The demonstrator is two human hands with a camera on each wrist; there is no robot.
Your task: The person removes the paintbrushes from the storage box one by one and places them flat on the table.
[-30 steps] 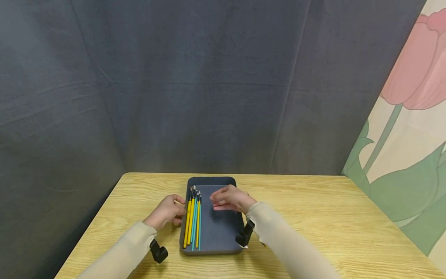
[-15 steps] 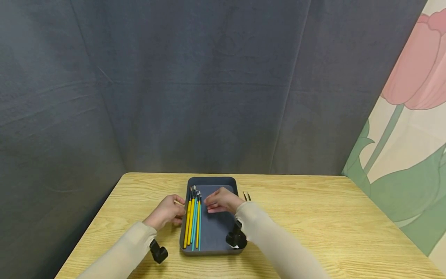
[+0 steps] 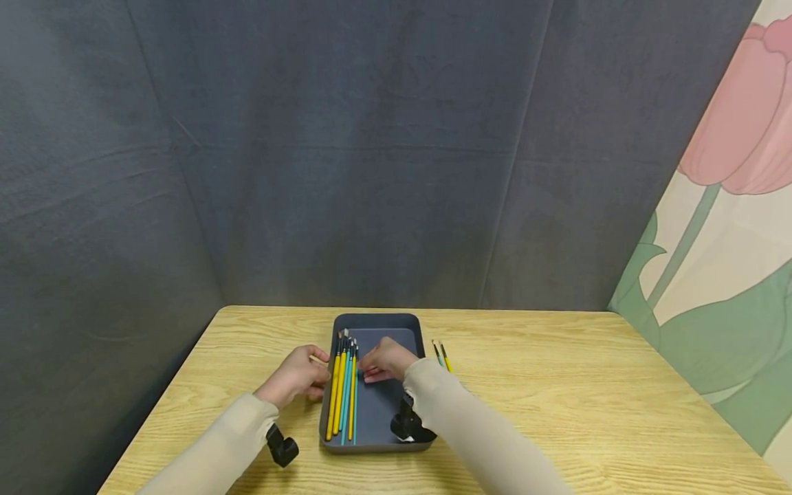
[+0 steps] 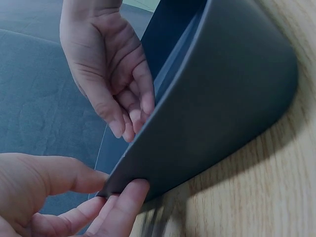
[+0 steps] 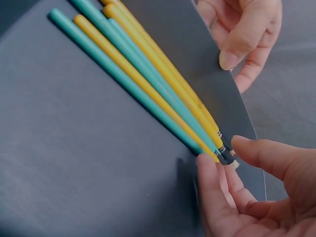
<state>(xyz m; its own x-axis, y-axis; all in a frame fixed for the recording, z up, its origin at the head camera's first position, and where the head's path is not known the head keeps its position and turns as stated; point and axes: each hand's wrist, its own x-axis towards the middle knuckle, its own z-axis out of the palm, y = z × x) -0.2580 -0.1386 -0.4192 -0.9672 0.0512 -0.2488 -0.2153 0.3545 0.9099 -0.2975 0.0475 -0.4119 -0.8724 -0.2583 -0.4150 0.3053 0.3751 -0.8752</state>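
Note:
A dark grey rectangular tray [image 3: 386,412] holds several yellow and teal paintbrushes [image 3: 337,399], lying lengthwise along its left side with bristles at the far end. My left hand [image 3: 298,375] pinches the tray's left wall; in the left wrist view its thumb and fingers [image 4: 133,190] lie on either side of the wall. My right hand [image 3: 388,359] is inside the tray, just right of the brushes. In the right wrist view, its fingers and thumb [image 5: 252,148] are apart around the dark ferrules; the fingertips are at the brushes, and contact is hard to tell.
Two more paintbrushes [image 3: 442,357], one teal and one yellow, lie on the wooden table [image 3: 557,399] right of the tray, partly hidden by the right sleeve [image 3: 470,419]. A dark grey curtain [image 3: 371,172] hangs behind the table, and a tulip-patterned cloth [image 3: 730,240] is at the right.
My right hand has moved left and slightly toward me inside the tray, up to the brushes. The two brushes right of the tray have come into view. My left hand stays at the tray wall.

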